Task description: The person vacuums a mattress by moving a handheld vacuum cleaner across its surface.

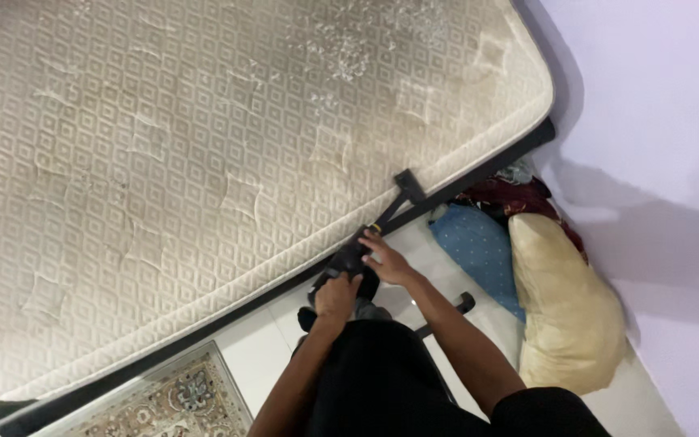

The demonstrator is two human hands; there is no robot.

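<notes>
My left hand is closed around the dark body of a handheld vacuum cleaner near the bed's edge. My right hand rests on top of the same vacuum, fingers spread over its front part. The vacuum's thin tube runs up to a flat black nozzle that lies on the edge of a bare cream mattress with a diamond pattern and worn patches. The mattress sits on a dark bed frame.
A yellowish pillow, a blue dotted cushion and dark red cloth are piled on the white floor by the lilac wall. A patterned rug lies at lower left. A black bar sticks out beside my right arm.
</notes>
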